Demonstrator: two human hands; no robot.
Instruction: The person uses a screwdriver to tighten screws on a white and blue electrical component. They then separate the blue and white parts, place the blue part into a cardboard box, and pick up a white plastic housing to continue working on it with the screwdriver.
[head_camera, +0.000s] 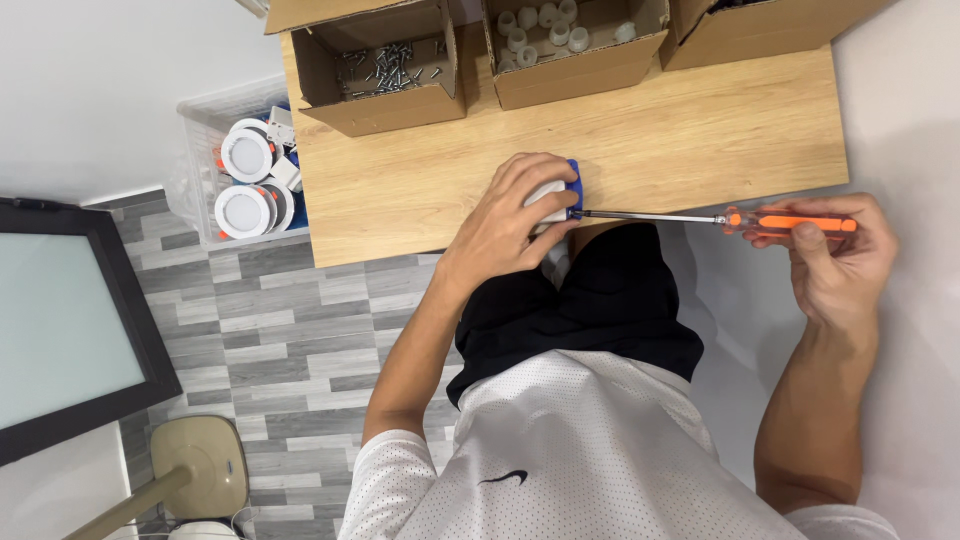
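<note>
Left hand (512, 212) clamped over a white-and-blue fitting (560, 192) at the table (700, 130) edge, right hand (838, 250) at 3 o'clock gripping an orange screwdriver (720, 219), tip touching the fitting

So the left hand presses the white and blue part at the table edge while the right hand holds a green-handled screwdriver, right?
Not quite: the head view shows the screwdriver handle is orange, not green. The left hand does press the white and blue part at the table edge; the right hand holds the screwdriver.

- The left hand (505, 215) is covering most of the white part (548, 192), hiding its shape.
- Frame edges are cutting off the boxes (575, 50) at twelve o'clock.
- The screws (385, 65) are looking too small to tell apart.
</note>
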